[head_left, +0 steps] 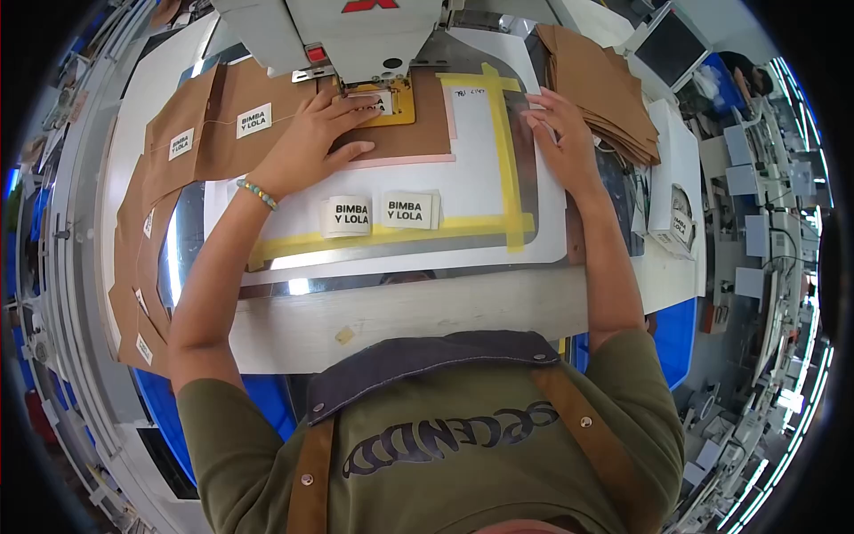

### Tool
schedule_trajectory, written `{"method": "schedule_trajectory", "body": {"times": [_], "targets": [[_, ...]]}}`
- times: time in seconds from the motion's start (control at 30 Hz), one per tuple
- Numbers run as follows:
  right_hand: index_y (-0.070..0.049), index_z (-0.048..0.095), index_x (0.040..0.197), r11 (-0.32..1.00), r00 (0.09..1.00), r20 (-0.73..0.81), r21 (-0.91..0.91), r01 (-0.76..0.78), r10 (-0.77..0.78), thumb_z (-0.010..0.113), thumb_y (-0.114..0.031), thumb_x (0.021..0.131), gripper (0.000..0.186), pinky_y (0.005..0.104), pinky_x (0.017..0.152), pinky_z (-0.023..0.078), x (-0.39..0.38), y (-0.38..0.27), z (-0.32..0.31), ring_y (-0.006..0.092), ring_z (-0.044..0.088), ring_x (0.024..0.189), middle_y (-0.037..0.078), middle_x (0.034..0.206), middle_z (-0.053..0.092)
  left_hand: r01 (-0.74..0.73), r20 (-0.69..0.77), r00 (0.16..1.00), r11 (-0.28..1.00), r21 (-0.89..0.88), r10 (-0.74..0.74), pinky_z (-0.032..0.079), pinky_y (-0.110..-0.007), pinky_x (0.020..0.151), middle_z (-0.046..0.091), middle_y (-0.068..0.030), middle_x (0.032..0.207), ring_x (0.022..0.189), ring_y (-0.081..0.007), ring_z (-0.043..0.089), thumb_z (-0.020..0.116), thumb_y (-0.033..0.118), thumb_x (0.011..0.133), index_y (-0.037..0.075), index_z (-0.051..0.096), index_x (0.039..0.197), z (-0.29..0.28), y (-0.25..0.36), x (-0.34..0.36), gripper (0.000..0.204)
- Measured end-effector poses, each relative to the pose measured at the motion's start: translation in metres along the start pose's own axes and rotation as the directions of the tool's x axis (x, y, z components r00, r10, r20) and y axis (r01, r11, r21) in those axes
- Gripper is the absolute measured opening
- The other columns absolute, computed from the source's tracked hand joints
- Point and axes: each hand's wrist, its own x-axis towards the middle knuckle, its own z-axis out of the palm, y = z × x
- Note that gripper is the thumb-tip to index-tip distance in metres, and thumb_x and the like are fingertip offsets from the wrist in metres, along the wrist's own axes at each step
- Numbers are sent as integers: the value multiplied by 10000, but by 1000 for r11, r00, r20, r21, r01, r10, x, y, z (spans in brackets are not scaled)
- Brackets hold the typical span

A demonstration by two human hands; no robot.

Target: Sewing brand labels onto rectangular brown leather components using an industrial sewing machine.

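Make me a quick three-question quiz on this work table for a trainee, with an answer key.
1. Which hand is nearer the yellow frame, left or right?
2. True or false: the two white label piles lie underneath the yellow frame.
3. What lies just beyond the right hand, toward the picture's upper right? A) scissors; B) a stack of brown pieces; C) a thread spool.

Key:
1. Left hand.
2. False; they lie on the white sheet.
3. B.
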Motion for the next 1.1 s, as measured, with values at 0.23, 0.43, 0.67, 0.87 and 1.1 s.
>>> {"method": "schedule_trajectory", "body": {"times": [0.23, 0.43, 0.67, 0.87, 1.1], "targets": [[-45, 812, 1143, 998, 1000, 29, -61, 6, -5, 713, -118, 1019, 174, 451, 1178, 470, -1, 0, -6, 332, 588, 1435, 98, 1366, 747, -49, -23, 999, 999, 8, 49, 345, -479, 1268, 586, -55, 1623, 1445, -345, 479, 725, 254, 1017, 90, 697, 1458, 6, -1, 7, 471], [-44, 807, 1140, 999, 1000, 1, -51, -10, 10, 697, -35, 1003, 175, 434, 1198, 452, 2, -3, -2, 315, 593, 1447, 83, 1364, 752, -63, -25, 998, 998, 25, 64, 354, -477, 1255, 599, -61, 1606, 1388, -344, 498, 732, 244, 1010, 99, 715, 1441, 0, -6, 8, 455], [-50, 812, 1131, 999, 1000, -9, -37, -8, 8, 710, -104, 1012, 165, 451, 1171, 476, 4, 1, -4, 321, 591, 1431, 83, 1340, 759, -46, -33, 998, 999, -14, 45, 371, -461, 1227, 649, -27, 1552, 1365, -336, 507, 760, 311, 1015, 129, 763, 1389, 1, -4, 12, 416], [-54, 812, 1128, 998, 1000, -11, -53, -23, 22, 711, -107, 1011, 163, 447, 1184, 471, 4, 2, -4, 312, 591, 1432, 76, 1335, 761, -121, -52, 991, 993, -12, 121, 384, -475, 1244, 629, -80, 1568, 1376, -364, 539, 731, 198, 1023, 104, 721, 1441, -1, -6, 13, 429], [-60, 810, 1123, 995, 1000, -20, -98, -23, 21, 711, -118, 1016, 157, 443, 1177, 485, -1, 1, 1, 304, 596, 1429, 64, 1329, 765, -82, -58, 995, 996, -15, 81, 430, -486, 1205, 652, -102, 1524, 1376, -370, 530, 749, 271, 1026, 124, 746, 1416, 2, -16, 20, 417]]}}
